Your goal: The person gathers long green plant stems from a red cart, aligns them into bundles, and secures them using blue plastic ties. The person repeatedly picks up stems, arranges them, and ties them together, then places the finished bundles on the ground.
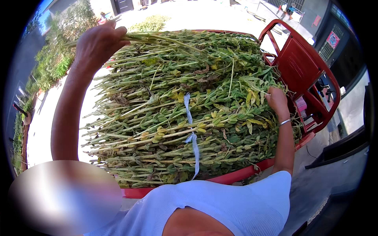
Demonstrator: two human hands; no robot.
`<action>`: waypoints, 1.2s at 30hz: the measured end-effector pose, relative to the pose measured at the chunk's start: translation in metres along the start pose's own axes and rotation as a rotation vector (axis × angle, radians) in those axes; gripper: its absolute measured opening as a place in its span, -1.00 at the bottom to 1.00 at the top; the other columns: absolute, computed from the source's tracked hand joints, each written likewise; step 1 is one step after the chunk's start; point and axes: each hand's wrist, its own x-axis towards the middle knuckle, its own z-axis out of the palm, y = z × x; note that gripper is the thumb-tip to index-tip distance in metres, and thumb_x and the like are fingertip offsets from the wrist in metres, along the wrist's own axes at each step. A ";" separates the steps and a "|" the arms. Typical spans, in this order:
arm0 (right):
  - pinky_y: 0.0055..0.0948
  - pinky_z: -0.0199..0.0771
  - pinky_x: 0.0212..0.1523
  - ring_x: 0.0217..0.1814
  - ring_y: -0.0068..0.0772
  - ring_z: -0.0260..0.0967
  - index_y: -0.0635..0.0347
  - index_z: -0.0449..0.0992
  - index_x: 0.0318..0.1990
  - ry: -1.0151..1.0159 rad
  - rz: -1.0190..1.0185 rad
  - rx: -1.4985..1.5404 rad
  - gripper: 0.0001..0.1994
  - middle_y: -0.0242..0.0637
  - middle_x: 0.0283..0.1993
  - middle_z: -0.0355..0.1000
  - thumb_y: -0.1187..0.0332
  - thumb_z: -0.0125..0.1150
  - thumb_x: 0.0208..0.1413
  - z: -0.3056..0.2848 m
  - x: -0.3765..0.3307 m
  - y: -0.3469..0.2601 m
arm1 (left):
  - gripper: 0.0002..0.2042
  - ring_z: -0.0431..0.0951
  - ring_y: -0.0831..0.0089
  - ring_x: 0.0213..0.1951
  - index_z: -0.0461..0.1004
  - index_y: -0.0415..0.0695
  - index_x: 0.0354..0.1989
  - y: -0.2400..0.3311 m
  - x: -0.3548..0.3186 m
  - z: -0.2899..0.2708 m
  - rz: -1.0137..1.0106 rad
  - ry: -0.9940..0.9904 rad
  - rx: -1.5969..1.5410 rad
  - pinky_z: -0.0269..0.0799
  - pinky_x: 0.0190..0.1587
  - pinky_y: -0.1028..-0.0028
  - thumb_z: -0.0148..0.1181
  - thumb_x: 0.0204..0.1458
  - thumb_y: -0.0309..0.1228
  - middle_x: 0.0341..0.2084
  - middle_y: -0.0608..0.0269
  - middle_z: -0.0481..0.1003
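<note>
A thick layer of green sesame stalks (157,129), with pods and some yellowed leaves, lies crosswise over a red cart. My left hand (102,43), raised at the far left, is closed round the bare stem ends of a few stalks (165,40). Those stems reach right over the pile. My right hand (277,100) is at the leafy ends on the right side, its fingers closed on a stalk tip (258,87). A silver bracelet (284,122) circles that wrist. Across the middle of the pile runs a pale blue cloth strip (192,137), knotted partway along.
The cart's red side rail (244,174) passes close to my body. A red metal seat frame (301,65) rises at the right end, with handlebars beyond it. Bushes (59,59) grow at the left. Dark doors (334,43) stand at the far right. A blurred patch covers the lower left.
</note>
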 end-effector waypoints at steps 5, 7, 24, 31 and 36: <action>-0.04 0.40 -0.30 -0.26 0.11 0.40 0.24 0.39 -0.37 0.126 0.057 -0.002 -0.81 -0.04 -0.34 0.40 0.30 0.18 0.11 0.006 -0.015 0.002 | -0.71 0.52 0.28 -0.45 0.55 0.06 -0.14 -0.032 0.036 -0.052 0.104 0.180 0.025 0.41 -0.47 0.29 0.22 0.04 -0.09 -0.45 0.28 0.42; -0.05 0.44 -0.29 -0.25 0.08 0.42 0.24 0.41 -0.31 0.236 0.143 -0.068 -0.83 -0.03 -0.30 0.41 0.31 0.12 0.16 0.005 -0.020 0.014 | -0.72 0.51 0.26 -0.46 0.55 0.04 -0.17 -0.041 0.027 -0.042 0.120 0.261 -0.060 0.38 -0.46 0.27 0.23 0.04 -0.10 -0.47 0.28 0.40; -0.23 0.32 -0.34 -0.40 -0.05 0.33 0.34 0.42 -0.23 0.455 0.114 0.160 -0.81 -0.04 -0.38 0.39 0.37 -0.01 0.29 -0.041 -0.126 0.039 | -0.71 0.54 0.15 -0.27 0.45 -0.02 -0.34 -0.021 -0.111 0.196 -0.387 -0.379 -0.456 0.44 -0.28 0.18 0.40 -0.14 -0.19 -0.42 0.21 0.53; -0.15 0.41 -0.12 -0.07 0.03 0.45 0.28 0.49 -0.09 0.404 0.444 -0.391 -0.75 -0.01 -0.07 0.49 0.29 0.00 0.30 -0.070 -0.223 0.124 | -0.54 0.58 0.14 -0.13 0.56 -0.09 -0.10 -0.049 -0.073 0.234 -0.225 -0.820 -0.442 0.52 -0.10 0.22 0.46 -0.23 -0.22 -0.19 0.09 0.56; -0.15 0.43 -0.06 0.00 0.06 0.43 0.23 0.50 -0.04 -0.446 0.829 -0.560 -0.69 -0.03 -0.03 0.49 0.25 0.21 0.14 -0.110 -0.256 0.077 | -0.78 0.54 0.46 -0.44 0.55 -0.06 -0.25 -0.059 -0.058 0.242 -0.305 -1.208 -0.663 0.45 -0.44 0.36 0.26 -0.13 -0.51 -0.46 0.31 0.54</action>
